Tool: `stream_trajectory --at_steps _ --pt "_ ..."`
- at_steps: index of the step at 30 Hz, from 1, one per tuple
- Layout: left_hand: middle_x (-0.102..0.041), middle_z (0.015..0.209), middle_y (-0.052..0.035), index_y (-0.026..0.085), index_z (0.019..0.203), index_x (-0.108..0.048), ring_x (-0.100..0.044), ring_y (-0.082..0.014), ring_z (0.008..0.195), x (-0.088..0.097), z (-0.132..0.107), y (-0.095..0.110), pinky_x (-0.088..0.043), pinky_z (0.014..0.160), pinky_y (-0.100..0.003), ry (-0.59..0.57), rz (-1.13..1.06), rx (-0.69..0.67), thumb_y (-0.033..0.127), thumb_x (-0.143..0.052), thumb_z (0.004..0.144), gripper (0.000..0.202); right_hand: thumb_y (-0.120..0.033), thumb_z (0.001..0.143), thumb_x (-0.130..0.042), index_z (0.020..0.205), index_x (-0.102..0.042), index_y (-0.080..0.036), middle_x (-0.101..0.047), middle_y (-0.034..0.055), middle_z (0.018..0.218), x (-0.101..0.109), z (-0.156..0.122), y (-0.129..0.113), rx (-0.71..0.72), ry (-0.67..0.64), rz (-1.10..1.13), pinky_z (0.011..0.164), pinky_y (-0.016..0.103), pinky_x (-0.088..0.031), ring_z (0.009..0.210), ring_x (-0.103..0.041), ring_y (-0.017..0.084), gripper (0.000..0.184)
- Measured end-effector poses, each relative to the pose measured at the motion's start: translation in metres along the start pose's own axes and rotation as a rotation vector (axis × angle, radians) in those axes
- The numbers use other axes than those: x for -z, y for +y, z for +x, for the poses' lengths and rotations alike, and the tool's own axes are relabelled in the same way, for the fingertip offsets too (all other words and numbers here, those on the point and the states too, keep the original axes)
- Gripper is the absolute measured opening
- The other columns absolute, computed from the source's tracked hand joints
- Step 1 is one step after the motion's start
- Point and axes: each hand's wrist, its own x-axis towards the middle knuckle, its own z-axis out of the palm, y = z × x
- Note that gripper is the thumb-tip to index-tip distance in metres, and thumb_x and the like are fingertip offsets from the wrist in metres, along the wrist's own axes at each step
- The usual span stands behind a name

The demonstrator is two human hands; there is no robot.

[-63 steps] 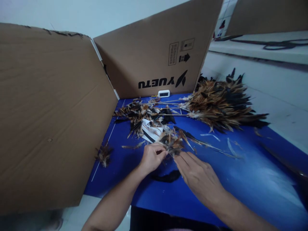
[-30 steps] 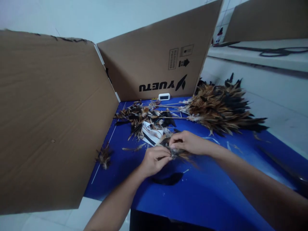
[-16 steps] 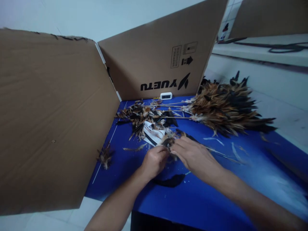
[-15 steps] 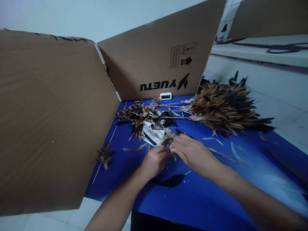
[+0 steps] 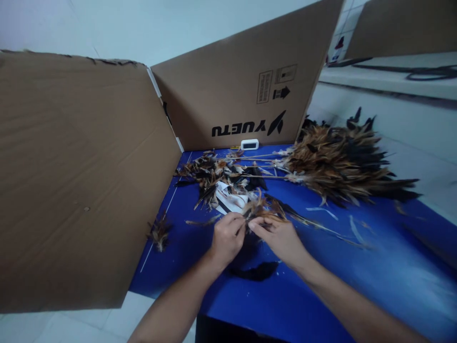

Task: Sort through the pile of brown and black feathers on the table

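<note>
Right hand [image 5: 282, 237] back beside left hand [image 5: 228, 237], both grips pinching a ragged brown-black feather bundle [image 5: 262, 209].

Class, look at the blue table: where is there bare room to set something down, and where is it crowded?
Bare blue shows right of the right hand, below the big feather pile, and on the left between the cardboard screen and the left hand, apart from a small feather tuft. The middle, around the loose feathers, is crowded.
</note>
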Motion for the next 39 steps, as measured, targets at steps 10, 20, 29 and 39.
stream_trajectory --at_steps 10,20,29,39 --pt "-0.067 0.089 -0.0096 0.016 0.087 -0.066 -0.063 -0.0167 0.085 -0.003 -0.006 0.002 -0.052 0.078 -0.029 -0.092 0.061 -0.133 0.015 -0.048 0.085 0.017 -0.034 0.065 -0.066 0.06 -0.061 -0.018 -0.062 0.0014 0.056 -0.006 -0.003 -0.003 -0.14 0.221 0.139 0.05 0.026 -0.043 0.049 -0.053 0.013 0.018" --pt "-0.062 0.065 -0.0006 0.014 0.08 -0.057 -0.061 -0.0122 0.057 0.002 0.008 0.007 -0.053 0.06 -0.027 -0.13 -0.941 0.754 0.035 -0.068 0.071 0.025 -0.033 0.063 -0.072 0.061 -0.059 -0.017 -0.06 0.0004 0.053 0.002 -0.001 0.02 -0.168 0.102 0.418 0.055 0.027 -0.044 0.052 -0.055 0.013 0.02" --pt "-0.058 0.053 -0.0001 0.01 0.071 -0.062 -0.052 -0.0075 0.044 0.0 0.006 0.004 -0.047 0.046 -0.02 -0.229 -0.897 0.785 0.039 -0.07 0.069 0.03 -0.031 0.063 -0.072 0.06 -0.059 -0.017 -0.06 -0.0004 0.052 0.004 0.0 0.017 -0.163 0.064 0.442 0.054 0.026 -0.043 0.051 -0.053 0.012 0.02" --pt "-0.062 0.089 -0.0072 0.013 0.072 -0.066 -0.056 -0.0064 0.047 -0.002 0.002 0.009 -0.052 0.044 -0.022 -0.04 -0.64 0.449 0.031 -0.067 0.073 0.018 -0.031 0.059 -0.074 0.058 -0.058 -0.017 -0.059 -0.0005 0.053 0.001 0.001 0.011 -0.241 -0.013 0.569 0.051 0.026 -0.04 0.049 -0.051 0.011 0.021"
